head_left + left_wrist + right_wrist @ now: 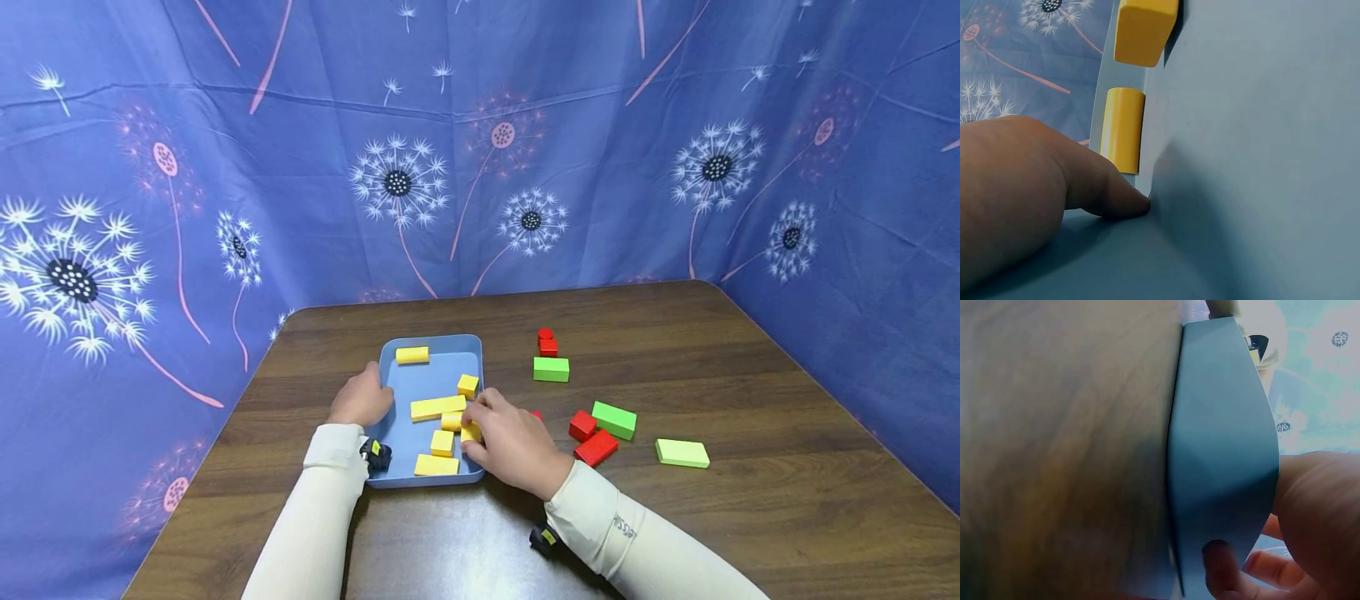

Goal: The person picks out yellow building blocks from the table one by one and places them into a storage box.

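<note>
A blue tray [423,342] holds several yellow blocks. My left hand [362,395] grips its left wall, the thumb [1124,199] bent over inside. At the opposite wall my right hand [517,440] holds the tray, its thumb and forefinger over the rim. One fingertip [1217,565] lies against the outer wall in the right wrist view. A yellow block [470,432] shows between that thumb and forefinger. Inside lie a yellow cylinder [412,356] at the back, a long yellow bar [438,407] mid-tray, and a yellow cube [442,442] nearer the front.
Right of the tray, red blocks [596,447], green blocks [613,420] and a pale green block [682,453] lie on the brown wooden table [780,508]. Farther back are another green block [551,369] and small red pieces [548,347]. A blue patterned cloth [585,100] hangs behind.
</note>
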A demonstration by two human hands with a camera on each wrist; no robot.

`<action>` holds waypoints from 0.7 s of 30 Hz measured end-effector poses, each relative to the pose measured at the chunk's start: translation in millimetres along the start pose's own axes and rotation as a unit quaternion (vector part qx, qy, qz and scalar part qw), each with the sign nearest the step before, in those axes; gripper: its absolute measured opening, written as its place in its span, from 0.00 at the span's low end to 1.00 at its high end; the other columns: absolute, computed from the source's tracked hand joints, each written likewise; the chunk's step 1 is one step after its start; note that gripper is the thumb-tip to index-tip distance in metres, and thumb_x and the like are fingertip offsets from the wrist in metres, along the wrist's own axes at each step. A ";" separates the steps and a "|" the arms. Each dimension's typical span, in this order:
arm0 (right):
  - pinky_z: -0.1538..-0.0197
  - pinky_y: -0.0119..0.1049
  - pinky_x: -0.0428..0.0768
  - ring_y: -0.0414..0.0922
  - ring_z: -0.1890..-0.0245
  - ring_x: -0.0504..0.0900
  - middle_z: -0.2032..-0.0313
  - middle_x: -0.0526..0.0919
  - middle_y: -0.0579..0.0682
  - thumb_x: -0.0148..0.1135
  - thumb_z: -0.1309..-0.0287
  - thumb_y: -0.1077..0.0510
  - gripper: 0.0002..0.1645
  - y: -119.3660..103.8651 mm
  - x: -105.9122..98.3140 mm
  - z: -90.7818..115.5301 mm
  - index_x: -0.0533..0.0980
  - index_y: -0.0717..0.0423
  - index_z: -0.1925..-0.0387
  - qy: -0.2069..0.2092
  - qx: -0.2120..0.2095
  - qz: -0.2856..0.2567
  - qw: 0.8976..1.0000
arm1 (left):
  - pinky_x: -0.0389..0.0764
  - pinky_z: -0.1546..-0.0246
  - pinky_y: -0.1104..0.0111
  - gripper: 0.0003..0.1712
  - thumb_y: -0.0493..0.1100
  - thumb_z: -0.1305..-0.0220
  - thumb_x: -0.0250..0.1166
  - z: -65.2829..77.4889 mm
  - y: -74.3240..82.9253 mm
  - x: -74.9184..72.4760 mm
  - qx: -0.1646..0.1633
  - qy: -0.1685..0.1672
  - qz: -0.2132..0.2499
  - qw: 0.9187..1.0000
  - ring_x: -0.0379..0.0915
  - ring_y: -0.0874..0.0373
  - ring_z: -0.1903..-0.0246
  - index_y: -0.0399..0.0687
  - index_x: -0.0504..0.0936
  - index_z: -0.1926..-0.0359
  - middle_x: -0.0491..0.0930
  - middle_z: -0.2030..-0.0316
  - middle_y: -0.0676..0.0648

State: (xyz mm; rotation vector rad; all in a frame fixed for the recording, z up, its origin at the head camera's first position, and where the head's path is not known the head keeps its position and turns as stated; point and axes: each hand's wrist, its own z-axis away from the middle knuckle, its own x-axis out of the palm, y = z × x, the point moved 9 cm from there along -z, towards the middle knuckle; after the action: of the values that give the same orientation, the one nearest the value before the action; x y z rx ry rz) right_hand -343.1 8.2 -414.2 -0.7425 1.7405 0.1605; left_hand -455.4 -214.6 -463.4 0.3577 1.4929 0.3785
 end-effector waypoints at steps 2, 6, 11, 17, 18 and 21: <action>0.84 0.30 0.69 0.36 0.84 0.68 0.56 0.70 0.43 0.67 0.48 0.44 0.15 1.3 0.4 -0.4 0.77 0.43 0.59 0.005 -0.003 -0.005 1.000 | 0.76 0.55 0.43 0.32 0.44 0.35 0.51 -0.1 0.8 0.2 0.002 -0.001 0.003 1.000 0.71 0.39 0.52 0.31 0.57 0.35 0.70 0.45 0.30; 0.81 0.30 0.73 0.34 0.78 0.71 0.60 0.74 0.40 0.64 0.43 0.50 0.07 0.5 -0.4 -3.1 0.80 0.43 0.62 0.031 -0.021 -0.003 0.999 | 0.76 0.55 0.43 0.31 0.44 0.34 0.51 0.3 -2.5 0.1 -0.006 -0.002 0.006 1.000 0.71 0.39 0.52 0.31 0.57 0.36 0.70 0.45 0.30; 0.73 0.34 0.79 0.32 0.69 0.73 0.66 0.79 0.36 0.61 0.44 0.56 0.06 -0.7 -4.0 -5.5 0.82 0.43 0.66 0.059 -0.039 -0.008 0.997 | 0.77 0.56 0.44 0.32 0.45 0.34 0.51 -1.3 -9.3 1.0 -0.014 -0.010 0.019 1.000 0.71 0.41 0.53 0.32 0.56 0.35 0.69 0.44 0.30; 0.73 0.33 0.78 0.30 0.70 0.72 0.65 0.78 0.36 0.61 0.46 0.51 0.06 -10.1 -0.6 0.1 0.82 0.43 0.66 0.029 -0.077 -0.023 0.996 | 0.74 0.52 0.44 0.36 0.46 0.35 0.52 2.6 -13.3 1.9 -0.005 -0.039 0.040 0.998 0.68 0.42 0.50 0.30 0.53 0.34 0.64 0.40 0.28; 0.73 0.33 0.78 0.29 0.70 0.71 0.65 0.77 0.36 0.61 0.46 0.51 0.06 -11.5 -1.8 0.9 0.82 0.43 0.67 0.032 -0.084 -0.021 0.996 | 0.75 0.52 0.45 0.36 0.47 0.36 0.53 4.5 -13.6 1.3 -0.003 -0.045 0.037 0.998 0.69 0.42 0.51 0.29 0.54 0.35 0.64 0.41 0.27; 0.72 0.34 0.77 0.29 0.70 0.71 0.68 0.78 0.35 0.60 0.46 0.51 0.06 -12.2 -12.5 2.1 0.83 0.42 0.70 0.063 -0.102 -0.009 0.993 | 0.76 0.56 0.46 0.37 0.49 0.36 0.55 13.3 -7.5 -5.3 0.010 -0.049 0.002 0.999 0.69 0.42 0.53 0.27 0.54 0.36 0.64 0.42 0.26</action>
State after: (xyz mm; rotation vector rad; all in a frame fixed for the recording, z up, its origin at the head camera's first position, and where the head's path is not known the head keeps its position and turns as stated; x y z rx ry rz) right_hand -333.1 4.5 -400.3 -0.9339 1.8550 0.2876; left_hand -442.1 -223.6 -461.5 0.3913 1.4011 0.3447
